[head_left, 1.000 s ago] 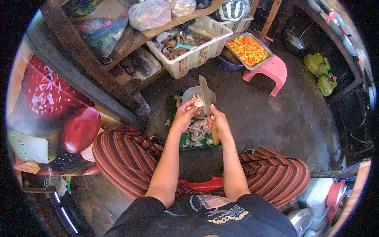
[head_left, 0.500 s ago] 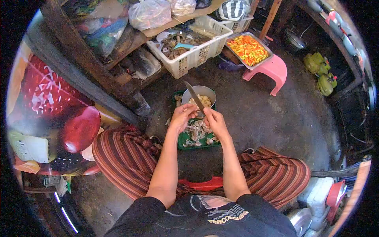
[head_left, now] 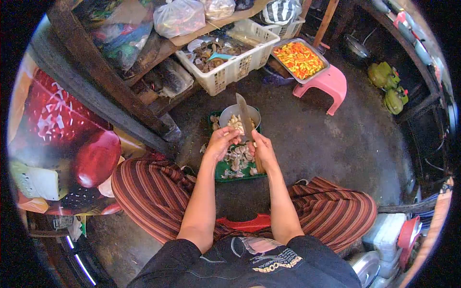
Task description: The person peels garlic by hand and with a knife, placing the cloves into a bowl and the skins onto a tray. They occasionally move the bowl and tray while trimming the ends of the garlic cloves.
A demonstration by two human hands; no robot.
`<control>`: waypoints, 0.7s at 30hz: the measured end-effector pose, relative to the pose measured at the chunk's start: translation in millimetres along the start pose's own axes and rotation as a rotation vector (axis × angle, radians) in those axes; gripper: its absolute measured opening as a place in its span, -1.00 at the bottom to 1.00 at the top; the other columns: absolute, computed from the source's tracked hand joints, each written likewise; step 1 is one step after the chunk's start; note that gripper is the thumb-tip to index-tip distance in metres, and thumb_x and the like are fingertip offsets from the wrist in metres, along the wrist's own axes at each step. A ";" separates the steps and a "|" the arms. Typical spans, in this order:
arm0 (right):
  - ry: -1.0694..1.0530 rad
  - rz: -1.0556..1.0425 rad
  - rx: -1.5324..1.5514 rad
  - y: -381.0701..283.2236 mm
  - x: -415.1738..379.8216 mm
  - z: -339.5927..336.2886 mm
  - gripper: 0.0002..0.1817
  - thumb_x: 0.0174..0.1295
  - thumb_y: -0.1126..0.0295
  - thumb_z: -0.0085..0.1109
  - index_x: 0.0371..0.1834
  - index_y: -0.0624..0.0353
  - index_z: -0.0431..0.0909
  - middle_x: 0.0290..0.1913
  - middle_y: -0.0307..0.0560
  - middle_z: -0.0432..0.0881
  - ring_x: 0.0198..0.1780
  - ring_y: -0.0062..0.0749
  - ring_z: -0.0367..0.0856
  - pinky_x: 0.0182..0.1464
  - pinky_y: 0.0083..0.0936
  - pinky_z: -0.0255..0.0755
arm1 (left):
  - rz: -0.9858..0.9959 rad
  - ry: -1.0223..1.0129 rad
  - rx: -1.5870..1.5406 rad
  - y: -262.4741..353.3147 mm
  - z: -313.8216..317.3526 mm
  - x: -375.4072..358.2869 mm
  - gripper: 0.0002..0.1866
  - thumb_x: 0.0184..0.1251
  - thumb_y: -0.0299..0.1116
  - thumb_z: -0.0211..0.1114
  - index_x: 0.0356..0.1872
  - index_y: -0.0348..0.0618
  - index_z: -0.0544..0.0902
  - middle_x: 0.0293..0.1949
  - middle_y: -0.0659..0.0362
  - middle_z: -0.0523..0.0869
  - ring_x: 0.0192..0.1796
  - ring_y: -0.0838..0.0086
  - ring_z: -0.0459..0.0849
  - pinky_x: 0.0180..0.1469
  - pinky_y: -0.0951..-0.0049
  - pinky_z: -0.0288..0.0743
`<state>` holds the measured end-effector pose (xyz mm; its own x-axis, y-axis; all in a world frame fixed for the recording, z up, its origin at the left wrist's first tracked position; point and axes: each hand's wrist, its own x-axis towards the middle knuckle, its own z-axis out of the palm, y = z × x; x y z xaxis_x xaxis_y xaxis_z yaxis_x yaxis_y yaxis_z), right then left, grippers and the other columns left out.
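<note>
Dark floor [head_left: 317,144] spreading around green tray [head_left: 224,174]; right hand [head_left: 265,151] gripping upright-pointing knife [head_left: 244,113]; left hand [head_left: 221,144] pinching garlic clove [head_left: 240,130] beside knife; grey bowl [head_left: 256,115] of peeled garlic [head_left: 234,121] sitting just beyond both hands.

We record a dark grey, unevenly stained floor [head_left: 317,139]. We note a brown wooden shelf frame [head_left: 96,58] at upper left and, well apart, a low pink plastic stool [head_left: 332,84].

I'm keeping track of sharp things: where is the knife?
The knife is near the middle of the head view, in the right hand, its blade seen against the bowl.
</note>
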<state>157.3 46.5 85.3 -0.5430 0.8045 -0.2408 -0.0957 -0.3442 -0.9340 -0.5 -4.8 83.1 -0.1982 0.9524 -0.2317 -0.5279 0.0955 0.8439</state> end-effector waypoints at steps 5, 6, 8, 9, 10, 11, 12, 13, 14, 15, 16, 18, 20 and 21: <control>0.016 0.076 0.045 -3.8 -3.3 4.0 -0.63 0.27 0.01 -0.06 -0.43 0.07 0.48 -0.71 -0.39 0.32 -0.69 -0.71 0.22 -0.65 -0.68 0.05 | 0.009 -0.033 -0.033 -8.1 -6.0 5.1 -0.88 0.18 -0.43 0.26 -0.33 -0.25 0.54 -0.43 0.15 0.62 -0.42 0.55 0.59 -0.32 0.63 0.48; 0.045 0.119 0.037 -4.3 -3.6 3.3 -0.63 0.26 -0.01 -0.05 -0.44 0.06 0.47 -0.71 -0.38 0.32 -0.69 -0.70 0.22 -0.65 -0.68 0.04 | 0.030 0.001 -0.051 -11.6 -10.2 4.8 -0.87 0.18 -0.43 0.26 -0.31 -0.24 0.53 -0.38 0.14 0.62 -0.38 0.53 0.60 -0.27 0.62 0.50; 0.069 0.151 0.076 -9.1 -5.6 8.7 -0.72 0.23 0.09 0.01 -0.43 0.04 0.49 -0.68 -0.36 0.37 -0.66 -0.67 0.27 -0.64 -0.66 0.08 | 0.046 0.045 -0.061 -14.9 -13.1 7.1 -0.84 0.15 -0.46 0.27 -0.27 -0.21 0.51 -0.28 0.13 0.61 -0.27 0.47 0.63 -0.17 0.56 0.54; 0.044 0.106 0.149 1.3 -0.4 5.0 -0.78 0.22 0.17 0.01 -0.35 0.05 0.53 -0.65 -0.36 0.42 -0.65 -0.65 0.30 -0.62 -0.64 0.14 | 0.093 0.008 -0.105 -13.0 -10.0 4.4 -0.83 0.14 -0.49 0.26 -0.24 -0.20 0.50 -0.26 0.14 0.61 -0.20 0.47 0.61 -0.16 0.53 0.54; 0.040 0.164 0.011 -9.4 -7.7 8.1 -0.69 0.23 0.06 0.02 -0.33 0.09 0.45 -0.57 -0.36 0.39 -0.57 -0.64 0.31 -0.55 -0.64 0.20 | 0.066 -0.020 -0.152 -22.4 -22.5 10.0 -0.82 0.14 -0.51 0.25 -0.23 -0.20 0.49 -0.24 0.15 0.60 -0.17 0.46 0.60 -0.13 0.52 0.53; 0.070 0.116 0.130 2.0 -1.7 9.3 -0.75 0.22 0.16 0.03 -0.30 0.11 0.47 -0.53 -0.37 0.40 -0.53 -0.64 0.30 -0.51 -0.64 0.19 | 0.155 -0.072 -0.106 -22.8 -20.2 11.7 -0.81 0.14 -0.52 0.24 -0.21 -0.20 0.48 -0.21 0.15 0.58 -0.16 0.46 0.59 -0.13 0.53 0.52; 0.058 0.102 0.220 10.9 -0.1 6.1 -0.80 0.19 0.26 0.04 -0.25 0.14 0.49 -0.49 -0.38 0.43 -0.52 -0.66 0.29 -0.51 -0.66 0.16 | 0.123 -0.016 -0.061 -20.7 -15.1 11.3 -0.81 0.13 -0.54 0.23 -0.21 -0.21 0.48 -0.20 0.15 0.57 -0.17 0.47 0.58 -0.13 0.54 0.51; 0.029 0.104 0.057 -6.4 -9.1 5.5 -0.82 0.18 0.34 0.03 -0.20 0.14 0.52 -0.47 -0.37 0.44 -0.53 -0.67 0.27 -0.52 -0.67 0.14 | 0.121 -0.011 -0.108 -16.7 -6.4 6.8 -0.82 0.14 -0.56 0.21 -0.22 -0.22 0.48 -0.23 0.16 0.56 -0.16 0.48 0.57 -0.11 0.54 0.50; -0.002 0.145 0.068 -3.2 -8.2 1.1 -0.85 0.21 0.37 -0.01 -0.24 0.13 0.53 -0.52 -0.40 0.39 -0.54 -0.71 0.25 -0.54 -0.69 0.10 | 0.089 0.049 -0.046 -15.7 -3.0 6.0 -0.85 0.16 -0.56 0.20 -0.24 -0.22 0.48 -0.26 0.17 0.55 -0.20 0.51 0.54 -0.17 0.57 0.47; -0.020 0.066 0.069 6.1 -7.2 2.0 -0.85 0.24 0.35 -0.02 -0.28 0.12 0.53 -0.56 -0.41 0.34 -0.56 -0.72 0.23 -0.55 -0.69 0.08 | 0.116 -0.039 -0.041 -16.5 -4.4 4.9 -0.87 0.17 -0.57 0.19 -0.26 -0.22 0.47 -0.29 0.18 0.54 -0.27 0.55 0.51 -0.27 0.61 0.42; -0.054 -0.002 0.061 10.2 -5.6 -0.8 -0.83 0.27 0.32 -0.03 -0.31 0.12 0.53 -0.61 -0.41 0.30 -0.57 -0.73 0.21 -0.57 -0.68 0.07 | 0.080 -0.020 -0.051 -18.7 -6.7 6.6 -0.89 0.19 -0.55 0.19 -0.29 -0.23 0.46 -0.32 0.20 0.53 -0.32 0.60 0.47 -0.34 0.65 0.36; -0.121 0.031 0.009 4.6 -8.0 -10.6 -0.76 0.32 0.21 -0.06 -0.33 0.11 0.51 -0.68 -0.42 0.21 -0.62 -0.72 0.17 -0.60 -0.66 0.03 | 0.082 0.002 -0.003 -22.1 -2.9 10.4 -0.90 0.20 -0.52 0.20 -0.32 -0.22 0.45 -0.38 0.22 0.53 -0.38 0.62 0.47 -0.37 0.69 0.36; -0.093 0.011 -0.033 12.4 -2.0 -9.5 -0.66 0.29 0.09 -0.08 -0.39 0.11 0.53 -0.74 -0.37 0.27 -0.68 -0.67 0.22 -0.62 -0.61 0.09 | 0.080 -0.021 -0.011 -27.5 -10.5 13.0 -0.89 0.21 -0.49 0.22 -0.33 -0.20 0.45 -0.43 0.23 0.54 -0.45 0.62 0.47 -0.41 0.70 0.35; -0.084 0.006 -0.061 14.8 0.2 -9.8 -0.56 0.27 -0.03 -0.11 -0.45 0.11 0.54 -0.79 -0.32 0.33 -0.73 -0.61 0.28 -0.64 -0.57 0.15 | 0.071 -0.035 -0.010 -30.1 -15.2 15.8 -0.89 0.21 -0.49 0.22 -0.33 -0.20 0.45 -0.43 0.23 0.54 -0.45 0.62 0.47 -0.41 0.70 0.35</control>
<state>164.0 46.3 68.8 -0.6118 0.7579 -0.2262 -0.0421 -0.3168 -0.9476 -0.3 2.9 46.7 -0.2065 0.9661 -0.1548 -0.5220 0.0250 0.8526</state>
